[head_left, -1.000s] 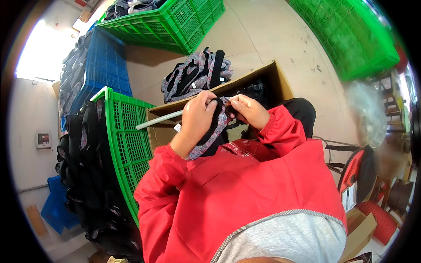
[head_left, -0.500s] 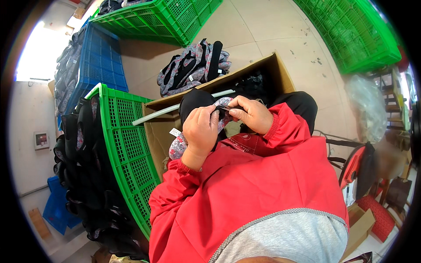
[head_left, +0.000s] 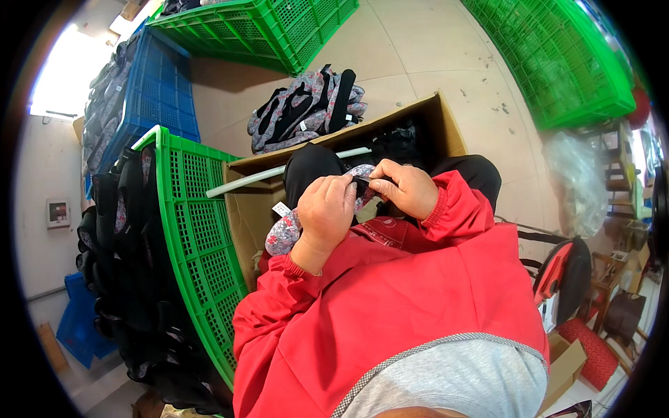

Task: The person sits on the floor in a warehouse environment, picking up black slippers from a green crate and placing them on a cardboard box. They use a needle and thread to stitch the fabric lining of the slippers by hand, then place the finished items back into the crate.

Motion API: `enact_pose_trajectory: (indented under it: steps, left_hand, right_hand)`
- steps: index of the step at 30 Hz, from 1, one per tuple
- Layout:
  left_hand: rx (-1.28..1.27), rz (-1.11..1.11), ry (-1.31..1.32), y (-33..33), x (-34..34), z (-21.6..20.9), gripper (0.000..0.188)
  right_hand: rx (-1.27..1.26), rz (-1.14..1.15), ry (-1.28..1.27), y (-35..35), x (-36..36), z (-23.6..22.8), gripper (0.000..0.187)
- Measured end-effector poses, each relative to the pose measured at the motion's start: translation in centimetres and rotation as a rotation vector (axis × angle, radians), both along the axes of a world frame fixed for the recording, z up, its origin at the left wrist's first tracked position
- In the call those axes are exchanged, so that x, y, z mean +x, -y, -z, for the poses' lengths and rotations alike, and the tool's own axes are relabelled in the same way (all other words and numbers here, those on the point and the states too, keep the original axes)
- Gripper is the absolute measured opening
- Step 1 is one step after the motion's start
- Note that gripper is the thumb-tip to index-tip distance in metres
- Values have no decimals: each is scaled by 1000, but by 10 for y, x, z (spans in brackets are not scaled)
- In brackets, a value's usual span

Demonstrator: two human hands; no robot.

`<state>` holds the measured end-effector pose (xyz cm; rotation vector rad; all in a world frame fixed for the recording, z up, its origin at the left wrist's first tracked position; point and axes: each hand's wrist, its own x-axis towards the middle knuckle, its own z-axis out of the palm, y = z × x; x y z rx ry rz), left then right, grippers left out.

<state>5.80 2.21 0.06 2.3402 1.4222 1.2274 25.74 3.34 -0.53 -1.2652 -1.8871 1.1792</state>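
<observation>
A curved, padded fabric piece (head_left: 282, 235) in grey floral print with red flowers lies across my lap, a white label (head_left: 281, 209) sticking out from its side. My left hand (head_left: 325, 214) is closed on it, fingers bent and thumb pressed near a black part. Opposite, my right hand (head_left: 408, 188) pinches the black edge (head_left: 360, 182) between thumb and forefinger. The fingertips of both hands nearly meet there. My left hand covers the middle of the piece, and whether a small tool is between the fingers cannot be made out.
An open cardboard box (head_left: 446, 129) with black material inside stands before my knees, a pale rod (head_left: 261, 177) across it. Beyond lies a pile of similar floral pieces (head_left: 306, 111). A green crate (head_left: 198, 230) and black items (head_left: 125, 258) are at left; another green crate (head_left: 557, 70) is far right.
Both hands stay on the floral padded piece at nearly the same spot. My right thumb and fingers have shifted slightly along the black edge, and the whole view has moved a little.
</observation>
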Motion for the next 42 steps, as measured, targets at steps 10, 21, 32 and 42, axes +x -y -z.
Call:
enact_pose_trajectory:
  steps: [10, 21, 32, 42]
  left_hand:
    - [-7, 86, -9, -1, 6, 4, 16]
    - [-35, 116, -36, -2, 11, 10, 16]
    - [-46, 148, -53, -1, 14, 9, 14]
    - [-26, 138, -67, -3, 15, 6, 15]
  right_hand:
    - [-161, 34, -18, 10, 7, 3, 21]
    - [-222, 143, -109, 22, 5, 23, 24]
    - [-560, 481, -658, 20, 19, 45, 22]
    - [-258, 185, -477, 25, 13, 52, 22]
